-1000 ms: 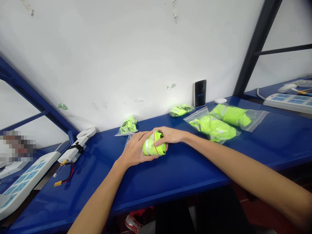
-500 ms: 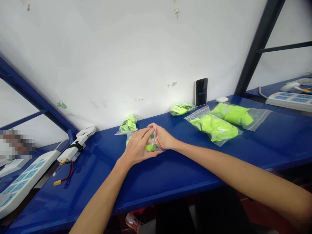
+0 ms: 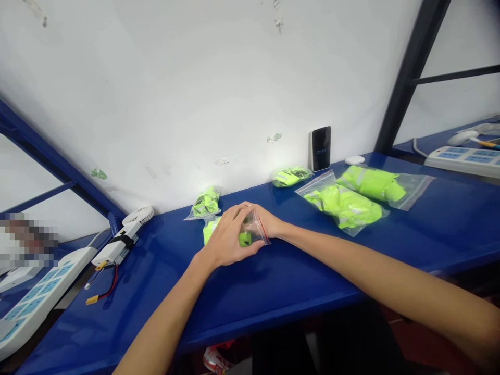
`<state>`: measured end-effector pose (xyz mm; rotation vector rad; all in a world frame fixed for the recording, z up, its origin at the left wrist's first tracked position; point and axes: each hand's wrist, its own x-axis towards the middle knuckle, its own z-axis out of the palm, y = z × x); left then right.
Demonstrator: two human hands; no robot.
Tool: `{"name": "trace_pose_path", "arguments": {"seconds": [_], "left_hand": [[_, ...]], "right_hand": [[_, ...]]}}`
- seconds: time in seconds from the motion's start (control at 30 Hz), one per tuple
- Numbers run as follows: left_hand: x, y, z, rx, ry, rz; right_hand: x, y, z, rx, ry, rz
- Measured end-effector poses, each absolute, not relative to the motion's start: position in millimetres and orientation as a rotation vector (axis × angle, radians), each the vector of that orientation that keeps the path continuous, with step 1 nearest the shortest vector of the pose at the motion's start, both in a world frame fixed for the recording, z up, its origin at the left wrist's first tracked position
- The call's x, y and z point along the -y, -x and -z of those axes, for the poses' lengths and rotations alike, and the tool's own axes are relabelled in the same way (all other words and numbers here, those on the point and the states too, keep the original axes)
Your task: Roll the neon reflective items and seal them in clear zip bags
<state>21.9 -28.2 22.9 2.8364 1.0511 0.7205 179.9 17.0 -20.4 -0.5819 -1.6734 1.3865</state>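
On the blue table (image 3: pixel 242 291) lies a clear zip bag (image 3: pixel 255 225) with a red seal strip and a folded neon-yellow reflective vest (image 3: pixel 211 227) inside. My left hand (image 3: pixel 230 237) is curved over the top of the bag, gripping it with the thumb near the seal end. Behind it, my right hand (image 3: pixel 265 221) holds the bag's far side; most of its fingers are hidden by the left hand and the bag. The seal end points right, toward my right wrist.
Bagged neon vests lie at the back, one on the left (image 3: pixel 206 202) and one in the middle (image 3: pixel 291 176), with two more bags (image 3: pixel 347 205) on the right. A phone-like device (image 3: pixel 321 149) leans on the wall. A small fan (image 3: pixel 138 215), a battery with wires (image 3: pixel 117 247) and a power strip (image 3: pixel 47 291) sit left.
The seal end of the bag has shifted slightly right, and my left thumb has moved right along it. More of the vest shows left of my left hand.
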Motion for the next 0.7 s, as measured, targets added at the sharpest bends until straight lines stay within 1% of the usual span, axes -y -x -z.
{"name": "trace_pose_path", "arguments": {"seconds": [0.1, 0.2, 0.27, 0.4, 0.5, 0.6, 0.7], "left_hand": [[23.5, -25.9, -50.6, -1.061, -2.633, -0.688], [3.0, -32.9, -59.6, -1.173, -2.617, -0.777], [-14.9, -37.0, -50.7, -1.235, -2.637, -0.712], [-40.5, -38.9, -21.1, -1.384, -2.495, -0.575], [-45.0, -36.3, -12.0, -1.297, -2.442, -0.575], [-44.7, -33.5, -13.1, -1.228, -2.35, -0.562], [-45.7, -32.3, -14.0, -1.213, -2.34, -0.493]], "right_hand": [[-16.2, -188.8, 15.2, 1.832, 0.532, -1.405], [-20.6, -198.0, 15.4, 1.905, 0.577, -1.578], [-26.7, -203.8, 17.7, 1.844, 0.704, -1.586], [-38.1, -212.2, 20.9, 1.726, 0.983, -1.31], [-38.6, -214.6, 18.5, 1.597, 1.016, -1.411], [-33.7, -215.5, 13.0, 1.463, 1.015, -1.544], [-28.9, -216.7, 7.9, 1.382, 1.007, -1.588]]}}
